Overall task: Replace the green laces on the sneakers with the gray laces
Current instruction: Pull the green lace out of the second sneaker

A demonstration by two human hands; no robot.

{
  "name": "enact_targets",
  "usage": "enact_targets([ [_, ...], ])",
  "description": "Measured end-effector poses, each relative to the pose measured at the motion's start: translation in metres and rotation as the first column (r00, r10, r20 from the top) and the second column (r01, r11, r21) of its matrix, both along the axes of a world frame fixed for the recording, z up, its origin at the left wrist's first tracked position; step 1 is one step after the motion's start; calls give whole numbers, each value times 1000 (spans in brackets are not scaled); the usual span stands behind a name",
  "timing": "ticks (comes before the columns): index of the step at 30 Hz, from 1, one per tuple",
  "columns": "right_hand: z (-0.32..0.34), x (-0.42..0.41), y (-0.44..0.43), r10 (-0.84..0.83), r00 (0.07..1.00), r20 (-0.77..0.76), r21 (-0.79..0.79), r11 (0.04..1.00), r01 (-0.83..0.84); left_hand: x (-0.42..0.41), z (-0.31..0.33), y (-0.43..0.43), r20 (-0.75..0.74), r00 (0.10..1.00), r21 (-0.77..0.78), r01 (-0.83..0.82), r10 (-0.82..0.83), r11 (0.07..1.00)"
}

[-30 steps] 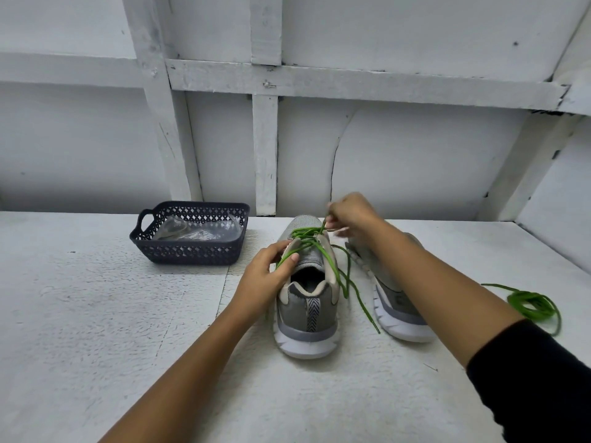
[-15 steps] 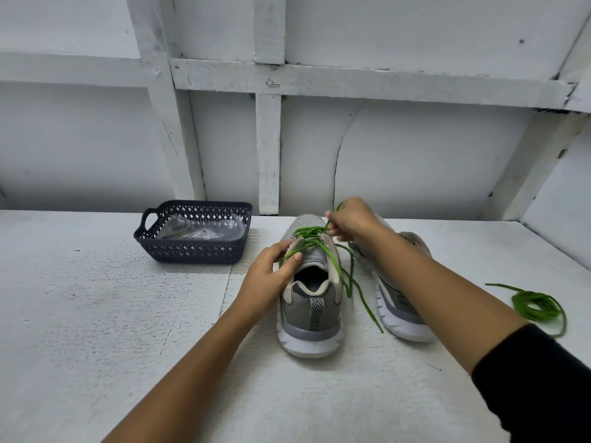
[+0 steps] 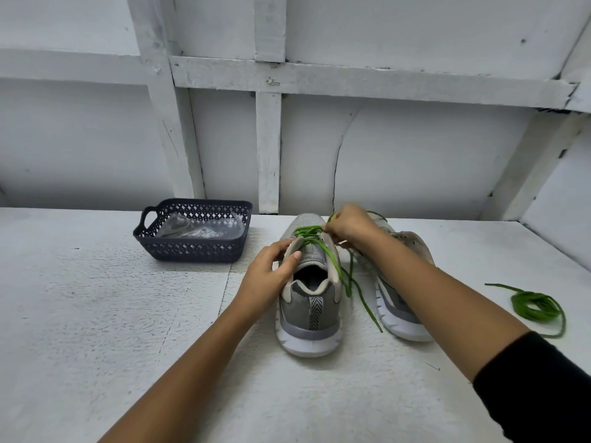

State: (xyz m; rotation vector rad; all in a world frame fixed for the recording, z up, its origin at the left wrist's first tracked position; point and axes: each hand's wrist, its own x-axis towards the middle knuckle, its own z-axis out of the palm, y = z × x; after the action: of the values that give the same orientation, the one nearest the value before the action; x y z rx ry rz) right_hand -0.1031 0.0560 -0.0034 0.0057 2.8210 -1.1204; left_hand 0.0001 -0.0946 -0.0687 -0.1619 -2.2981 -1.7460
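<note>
Two grey sneakers stand heel-toward-me on the white table. The left sneaker [image 3: 309, 310] still carries a green lace [image 3: 332, 260] across its upper eyelets, with loose ends trailing down its right side. My left hand [image 3: 271, 276] grips that sneaker's left collar, thumb on the rim. My right hand [image 3: 350, 226] pinches the green lace near the toe end of the eyelets. The right sneaker [image 3: 404, 318] sits partly behind my right forearm, and no lace shows on it. A removed green lace [image 3: 534, 305] lies coiled at the right.
A dark plastic basket [image 3: 192, 251] stands at the back left, holding a clear plastic bag [image 3: 201, 228] whose contents I cannot make out. A white framed wall rises right behind the table.
My right hand has shifted slightly up and right with the lace pinched in it. My left hand keeps its hold on the sneaker's collar.
</note>
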Motion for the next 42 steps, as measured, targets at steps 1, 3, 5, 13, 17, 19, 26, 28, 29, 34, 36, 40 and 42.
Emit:
enact_targets([
  [1, 2, -2, 1, -41, 998, -52, 2, 999, 41, -1, -1, -1, 2, 1000, 0, -1, 1, 1000],
  [3, 5, -5, 4, -136, 982, -133, -70, 989, 127, -1, -2, -1, 1, 1000, -2, 6, -6, 1000],
  [5, 10, -3, 10, -220, 959, -179, -204, 962, 182, -1, -2, -2, 1, 1000, -19, 8, -8, 1000],
  [13, 10, 35, 10, -56, 986, -157, -228, 974, 19, -16, 16, -9, 64, 997, -59, -48, 51, 997],
  [17, -5, 65, 2, 68, 964, -255, 3, 998, -69, -40, 23, -17, 148, 989, -339, 44, 7, 940],
  [19, -14, 75, 0, 59, 950, -307, -45, 996, -76, -48, 27, -17, 164, 986, -403, 70, -3, 912],
  [26, -36, 79, 1, 14, 926, -378, -126, 990, -66, -62, 31, -9, 95, 995, -422, 11, 33, 907],
  [28, -35, 80, 1, 22, 924, -382, -122, 990, -74, -67, 32, -10, 126, 992, -390, 61, -13, 919],
  [29, -34, 80, 0, 21, 925, -380, -120, 990, -72, -69, 35, -10, 150, 988, -379, 99, -44, 920],
  [34, -33, 80, 1, 1, 941, -338, -110, 993, -40, -83, 51, -4, 217, 974, -618, 189, -65, 763],
  [36, -31, 79, 1, -5, 949, -317, -120, 992, -35, -90, 60, 0, 250, 966, -649, 214, -61, 730],
  [40, -29, 81, -2, -20, 949, -316, -113, 993, -17, -106, 73, 5, 293, 953, -721, 273, -77, 637],
  [42, -28, 82, -4, -34, 949, -315, -105, 995, 1, -113, 78, 9, 277, 958, -743, 264, -76, 615],
])
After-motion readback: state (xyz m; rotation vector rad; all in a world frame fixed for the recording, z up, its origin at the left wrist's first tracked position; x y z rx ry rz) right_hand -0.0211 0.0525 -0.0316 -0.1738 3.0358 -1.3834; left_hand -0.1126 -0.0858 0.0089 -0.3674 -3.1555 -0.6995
